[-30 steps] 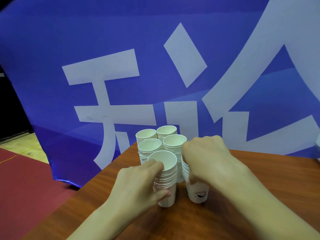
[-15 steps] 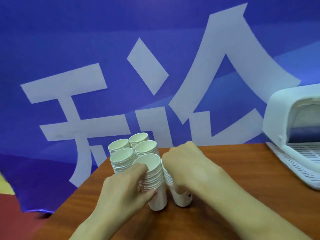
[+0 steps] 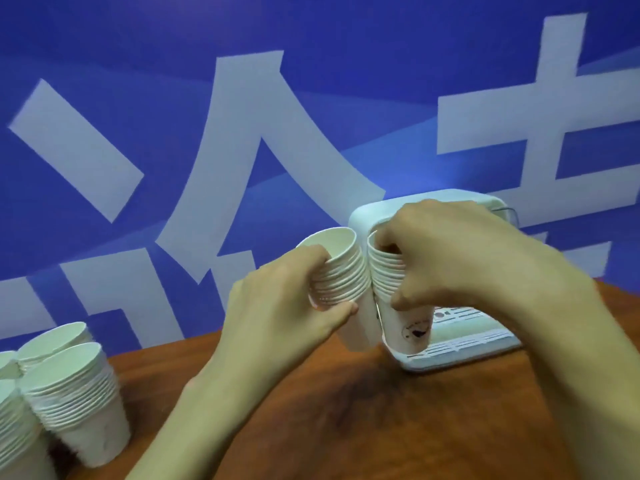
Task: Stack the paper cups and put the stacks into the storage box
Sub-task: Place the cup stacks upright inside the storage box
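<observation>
While hands point(image 3: 280, 306) point(image 3: 457, 258) grip two stacks point(image 3: 346, 271) point(image 3: 408, 327), four stacks point(image 3: 76, 403) point(image 3: 52, 339) point(image 3: 7, 363) point(image 3: 14, 445) aside, one box point(image 3: 464, 348)

Location type: a staged event or demonstration area; I cannot fix it more exactly.

Indicators:
1. A large blue banner point(image 3: 138, 81) with oversized white Chinese characters fills the whole background beyond my left hand point(image 3: 284, 306) and my right hand point(image 3: 460, 251).
2. A brown wood-grain bench point(image 3: 381, 427) lies beneath both hands.
3. A white plastic storage box point(image 3: 464, 348) sits on the bench just behind my right hand.
4. Bulk paper cup stacks point(image 3: 72, 393) stand grouped well left of my left hand.
</observation>
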